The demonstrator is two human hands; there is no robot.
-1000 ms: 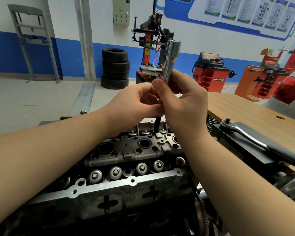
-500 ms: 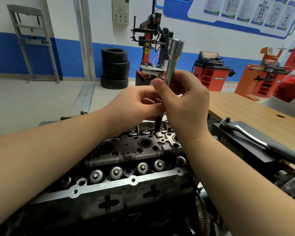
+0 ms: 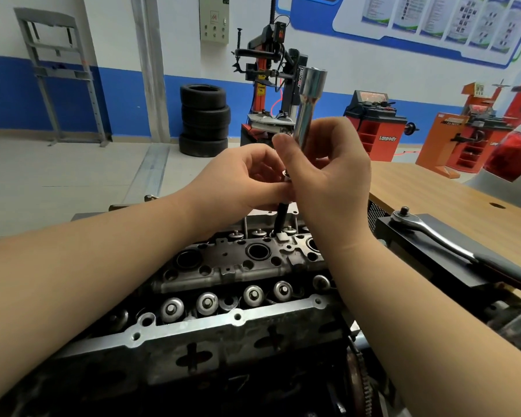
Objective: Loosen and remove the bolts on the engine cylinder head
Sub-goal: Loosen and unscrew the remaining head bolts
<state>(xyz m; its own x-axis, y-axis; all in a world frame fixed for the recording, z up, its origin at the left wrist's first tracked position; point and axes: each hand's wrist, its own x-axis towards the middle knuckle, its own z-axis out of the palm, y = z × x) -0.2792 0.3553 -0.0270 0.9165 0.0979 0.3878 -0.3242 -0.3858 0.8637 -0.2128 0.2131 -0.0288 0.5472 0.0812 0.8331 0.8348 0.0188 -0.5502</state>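
- Over the far end of the engine cylinder head, which fills the lower middle of the view with its valve springs and bolt holes exposed, both hands meet above one bolt hole.
- On the black stand to the right, the ratchet wrench lies unused, well apart from the hands; it looks unneeded while the bolt turns freely by hand.
- The right hand has its fingers curled round the lower part of the deep socket, which stands nearly upright, tilted slightly right. Keeping it in line with the bolt should stop the threads binding.
- The left hand pinches with curled fingers at the joint below the socket, steadying it; just what the fingertips touch is hidden.
- The dark cylinder head bolt hangs below the hands, its lower end at or just inside the hole. It is best lifted straight up until clear, with the left hand holding it so that it cannot drop from the socket.
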